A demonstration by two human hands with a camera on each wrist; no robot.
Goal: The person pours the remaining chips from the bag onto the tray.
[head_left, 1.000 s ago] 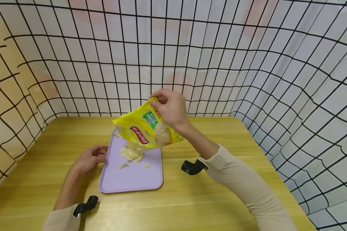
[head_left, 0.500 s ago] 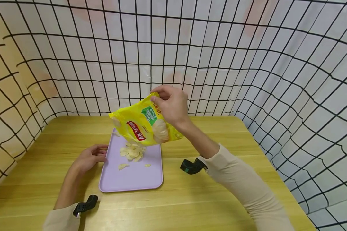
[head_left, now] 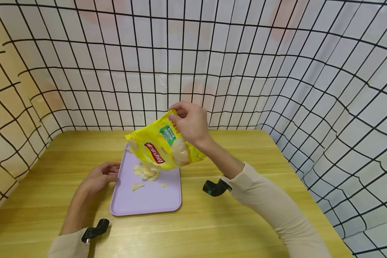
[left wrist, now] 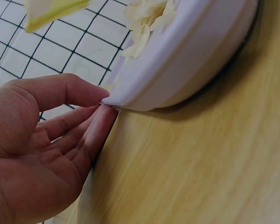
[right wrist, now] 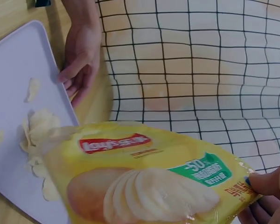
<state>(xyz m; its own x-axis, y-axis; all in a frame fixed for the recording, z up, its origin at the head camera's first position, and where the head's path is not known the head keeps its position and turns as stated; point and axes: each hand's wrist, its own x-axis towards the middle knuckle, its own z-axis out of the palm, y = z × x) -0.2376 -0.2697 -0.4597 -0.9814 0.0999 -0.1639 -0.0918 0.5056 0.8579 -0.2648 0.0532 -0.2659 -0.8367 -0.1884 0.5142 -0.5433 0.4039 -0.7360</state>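
Note:
My right hand pinches the upper end of a yellow Lay's chip bag between thumb and fingers. The bag hangs tilted above a lilac tray, its lower edge toward the tray. Potato chips lie in a heap on the tray under the bag, with a few loose ones nearer its front. At the tray's left edge, my left hand pinches the rim; the left wrist view shows the thumb on top and fingers beneath. In the right wrist view the bag's front hides part of the heap.
The wooden table spreads around the tray. A white wall with a black grid stands behind and along both sides. A black wrist camera juts from the right sleeve, another black wrist camera from the left one.
My right hand and the bag rose slightly and then came back down, a small shaking motion. The left hand and the tray have stayed in place.

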